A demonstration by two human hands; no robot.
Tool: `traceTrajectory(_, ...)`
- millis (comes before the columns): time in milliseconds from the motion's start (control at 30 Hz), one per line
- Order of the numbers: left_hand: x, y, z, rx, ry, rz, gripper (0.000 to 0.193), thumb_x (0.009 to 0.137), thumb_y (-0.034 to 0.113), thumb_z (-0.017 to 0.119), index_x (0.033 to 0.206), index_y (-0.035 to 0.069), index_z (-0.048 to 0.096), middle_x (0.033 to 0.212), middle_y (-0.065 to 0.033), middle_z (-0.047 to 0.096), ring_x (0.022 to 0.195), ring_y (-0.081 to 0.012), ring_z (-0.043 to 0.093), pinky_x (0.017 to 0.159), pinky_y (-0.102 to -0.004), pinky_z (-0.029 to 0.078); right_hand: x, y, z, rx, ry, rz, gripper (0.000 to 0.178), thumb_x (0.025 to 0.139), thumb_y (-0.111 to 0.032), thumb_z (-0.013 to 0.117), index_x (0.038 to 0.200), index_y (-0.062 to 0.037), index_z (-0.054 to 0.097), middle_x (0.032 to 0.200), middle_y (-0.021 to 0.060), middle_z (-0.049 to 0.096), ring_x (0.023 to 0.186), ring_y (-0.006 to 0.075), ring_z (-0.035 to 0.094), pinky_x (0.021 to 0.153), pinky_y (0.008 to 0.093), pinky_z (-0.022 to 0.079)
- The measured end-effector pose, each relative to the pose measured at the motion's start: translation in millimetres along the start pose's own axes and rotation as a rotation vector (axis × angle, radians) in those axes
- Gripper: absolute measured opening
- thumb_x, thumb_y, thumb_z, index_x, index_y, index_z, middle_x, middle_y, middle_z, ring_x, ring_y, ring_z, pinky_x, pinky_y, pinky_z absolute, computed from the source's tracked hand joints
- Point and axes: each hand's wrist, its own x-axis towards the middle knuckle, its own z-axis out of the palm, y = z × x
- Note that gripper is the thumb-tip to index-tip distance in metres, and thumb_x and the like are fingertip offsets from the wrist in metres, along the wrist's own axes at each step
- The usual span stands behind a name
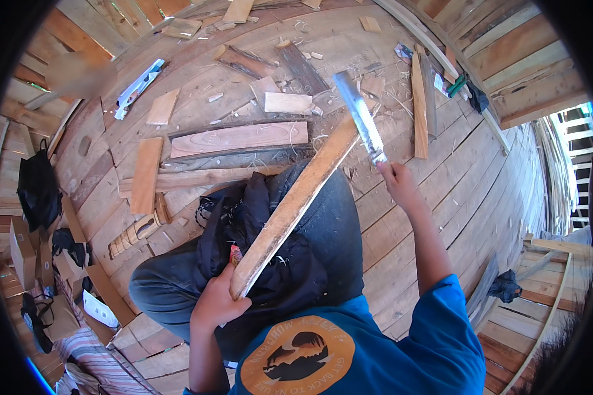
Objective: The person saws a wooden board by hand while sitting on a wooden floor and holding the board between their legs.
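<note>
Dressing or cutting the far end of a long plank (301, 197) seems to be the step in hand. The plank slants across the seated person's dark trousers (338, 227), its far end out over the middle of the floor (435, 204). The left hand (219, 299) is wrapped round the near end; the right hand (400, 185) is clenched on the handle of a bladed tool (358, 108). The blade crosses the far end; whether it touches, I cannot tell. A further stroke would call for a steady plank and left fingers well clear.
</note>
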Motion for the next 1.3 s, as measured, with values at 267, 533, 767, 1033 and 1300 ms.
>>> traceTrajectory(267,5.6,-3.8,-1.4,-0.013,-0.043,0.009,0.063,0.064,0.014,0.066,0.120,-0.008,0.046,0.079,-0.0248,0.061,0.073,-0.0338,0.064,0.071,-0.0361,0.050,-19.9,-35.5,-18.7,-0.270,-0.087,-0.188,0.050,0.090,-0.046,0.062,0.077,0.0018,0.058,0.062,0.0232,0.056,0.063,0.0417,0.059,0.058,0.0470,0.045)
traceTrajectory(533,4.6,-6.2,-4.4,-0.080,-0.137,0.003,0.060,0.064,0.013,0.064,0.119,-0.004,0.048,0.081,-0.0218,0.060,0.070,-0.0264,0.058,0.072,-0.0338,0.049,-54.9,-76.8,6.2,-0.098,-0.046,-0.373,0.024,0.092,-0.021,0.060,0.100,0.0020,0.058,0.070,0.0243,0.059,0.066,0.0421,0.060,0.059,0.0469,0.047)
traceTrajectory(767,-5.9,-0.5,4.2,-0.098,-0.125,0.029,0.065,0.066,0.015,0.064,0.123,-0.007,0.044,0.080,-0.0251,0.061,0.075,-0.0343,0.066,0.071,-0.0373,0.051,-60.4,-87.9,-0.1,-0.286,-0.051,-0.298,0.031,0.095,-0.030,0.054,0.103,-0.0009,0.057,0.072,0.0260,0.061,0.070,0.0420,0.063,0.062,0.0490,0.048)
traceTrajectory(1033,-11.9,-6.4,10.4,-0.021,-0.121,-0.050,0.075,0.066,0.018,0.066,0.129,-0.012,0.039,0.084,-0.0302,0.062,0.080,-0.0425,0.066,0.072,-0.0411,0.052,-21.8,-47.9,-26.2,-0.621,0.019,-0.167,0.046,0.098,-0.048,0.043,0.085,-0.0048,0.055,0.061,0.0195,0.061,0.061,0.0408,0.063,0.058,0.0516,0.050)
traceTrajectory(1300,-9.4,-2.8,5.4,-0.120,-0.156,-0.061,0.065,0.064,0.014,0.065,0.120,-0.011,0.042,0.076,-0.0269,0.059,0.069,-0.0337,0.064,0.065,-0.0372,0.050,-2.3,-39.7,-16.2,-0.587,0.105,-0.142,0.049,0.098,-0.048,0.043,0.084,-0.0029,0.055,0.064,0.0230,0.061,0.063,0.0446,0.062,0.060,0.0533,0.050)
